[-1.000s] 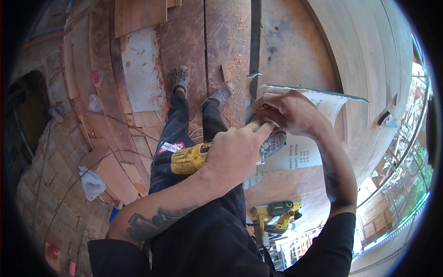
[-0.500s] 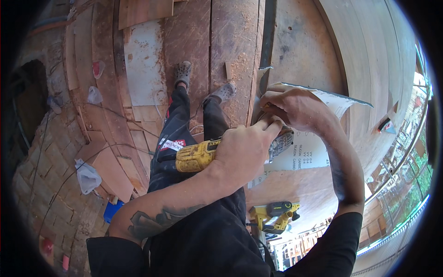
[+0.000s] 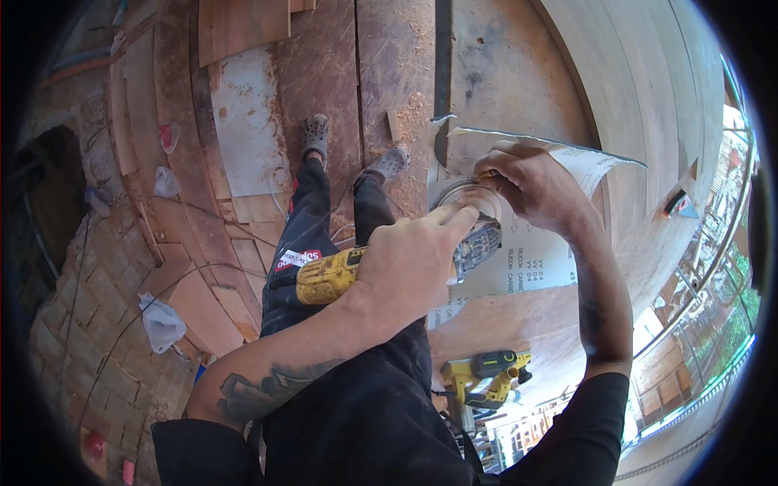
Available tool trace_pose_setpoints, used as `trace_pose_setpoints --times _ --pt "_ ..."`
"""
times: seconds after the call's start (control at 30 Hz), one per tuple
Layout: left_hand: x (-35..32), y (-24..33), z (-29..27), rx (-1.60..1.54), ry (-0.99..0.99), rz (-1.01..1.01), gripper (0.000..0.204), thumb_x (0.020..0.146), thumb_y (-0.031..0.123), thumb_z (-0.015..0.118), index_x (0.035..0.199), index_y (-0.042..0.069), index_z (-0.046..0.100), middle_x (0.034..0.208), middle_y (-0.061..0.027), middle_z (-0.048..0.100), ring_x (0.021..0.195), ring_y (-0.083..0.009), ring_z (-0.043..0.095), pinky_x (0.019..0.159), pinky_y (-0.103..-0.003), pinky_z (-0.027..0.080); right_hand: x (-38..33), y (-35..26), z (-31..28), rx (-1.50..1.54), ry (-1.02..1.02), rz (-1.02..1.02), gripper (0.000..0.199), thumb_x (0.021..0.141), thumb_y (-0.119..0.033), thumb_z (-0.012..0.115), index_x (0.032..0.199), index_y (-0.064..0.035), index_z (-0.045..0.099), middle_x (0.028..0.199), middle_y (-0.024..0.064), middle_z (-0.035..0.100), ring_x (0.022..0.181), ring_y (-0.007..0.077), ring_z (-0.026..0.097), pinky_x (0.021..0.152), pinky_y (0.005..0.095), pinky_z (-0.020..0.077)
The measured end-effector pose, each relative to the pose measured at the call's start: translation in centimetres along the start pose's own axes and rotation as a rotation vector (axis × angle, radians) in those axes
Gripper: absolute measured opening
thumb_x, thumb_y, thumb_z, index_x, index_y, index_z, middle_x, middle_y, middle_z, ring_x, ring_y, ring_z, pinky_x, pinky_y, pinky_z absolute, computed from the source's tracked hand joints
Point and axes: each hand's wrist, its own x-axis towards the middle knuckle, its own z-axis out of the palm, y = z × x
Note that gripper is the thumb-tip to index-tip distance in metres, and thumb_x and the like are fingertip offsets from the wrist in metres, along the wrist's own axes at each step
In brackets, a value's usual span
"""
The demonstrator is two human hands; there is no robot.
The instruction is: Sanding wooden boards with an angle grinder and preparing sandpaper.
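Observation:
My left hand (image 3: pixel 413 263) is wrapped round a worn yellow angle grinder (image 3: pixel 324 279) with a grey metal head. The grinder's round disc (image 3: pixel 468 194) lies against the pale printed back of a sandpaper sheet (image 3: pixel 519 267), and my left fingertips reach onto the disc. At the disc's far edge my right hand (image 3: pixel 527 182) is closed in a pinch on a short, thin pencil-like stick (image 3: pixel 485 175), mostly hidden by the fingers. The sheet's far edge curls up, showing its dark side; part of the sheet is covered by my hands and the grinder.
A yellow and black power tool (image 3: pixel 486 377) lies on the curved wooden surface (image 3: pixel 527 324) near my body. Grey clogs (image 3: pixel 393 164) stand on dusty boards to the left. Cables (image 3: pixel 219 212), a plastic bag (image 3: pixel 162 322) and wood pieces (image 3: pixel 190 300) lie further left.
My right hand has moved a little away from the left fingers along the disc's edge, so more of the disc shows. The grinder has shifted slightly left in view.

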Motion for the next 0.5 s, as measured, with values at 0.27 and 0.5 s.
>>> trace_pose_setpoints --times 0.27,0.5 --pt "0.5 0.5 -0.4 0.009 -0.057 -0.064 0.061 0.078 0.011 0.078 0.137 0.012 0.063 0.129 -0.0119 0.072 0.104 -0.0352 0.073 0.084 -0.044 0.062 -4.1 0.0 2.7 0.252 0.261 0.108 0.018 0.09 -0.002 0.076 0.108 -0.0034 0.074 0.102 0.0152 0.074 0.089 0.0364 0.074 0.078 0.0407 0.0604" --pt "0.9 1.0 -0.8 0.058 -0.043 0.018 0.056 0.079 0.008 0.075 0.134 0.012 0.063 0.115 -0.0138 0.074 0.095 -0.0369 0.074 0.079 -0.047 0.062 -6.8 -0.1 5.0 0.262 0.482 0.206 0.015 0.09 0.002 0.076 0.103 -0.0013 0.071 0.1 0.0142 0.075 0.087 0.0323 0.075 0.075 0.0374 0.0607"
